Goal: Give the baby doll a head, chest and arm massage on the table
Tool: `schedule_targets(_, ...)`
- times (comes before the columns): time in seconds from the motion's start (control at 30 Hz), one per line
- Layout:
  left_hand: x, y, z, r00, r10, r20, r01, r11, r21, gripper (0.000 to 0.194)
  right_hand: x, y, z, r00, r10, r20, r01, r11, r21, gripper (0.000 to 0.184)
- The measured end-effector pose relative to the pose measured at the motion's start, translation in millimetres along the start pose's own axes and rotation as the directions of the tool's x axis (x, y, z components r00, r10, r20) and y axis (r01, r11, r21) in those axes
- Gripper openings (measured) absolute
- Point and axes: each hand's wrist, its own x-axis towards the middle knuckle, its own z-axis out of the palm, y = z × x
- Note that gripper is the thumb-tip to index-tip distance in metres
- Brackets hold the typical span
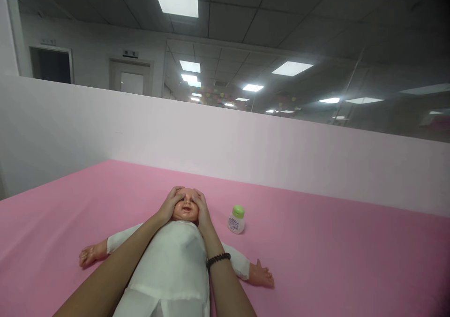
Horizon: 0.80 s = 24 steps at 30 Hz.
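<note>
A baby doll point(186, 210) in white cloth clothes lies on its back with its arms spread out to both sides. My left hand point(170, 206) is wrapped round one side of its head, thumb near the eye. On the other side of the head, my right hand point(203, 205) holds it in the same way, with the thumb on the face by the other eye. The fingertips behind the head are partly hidden. A black coiled band point(218, 260) circles my right wrist.
A small clear bottle point(236, 223) with a green cap stands upright to the right of the doll's head. Pink padding point(333, 251) covers the surface under the doll. A low white partition point(225, 139) runs along the back.
</note>
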Motion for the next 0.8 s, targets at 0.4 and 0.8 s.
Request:
schedule_targets(0.4, 1.0, -2.6, 0.3, 1.0, 0.008, 0.001, -0.008, 0.999, -0.036, 0.041, 1.3, 0.7, 1.1, 1.0, -0.004, -0.025, 0.006, 0.996, 0.085, 0.051)
schedule_targets(0.8, 0.3, -0.6, 1.7, 1.0, 0.004, -0.008, -0.004, 0.999, -0.049, 0.042, 1.6, 1.3, 0.9, 1.0, -0.003, -0.023, 0.005, 0.996, 0.09, 0.049)
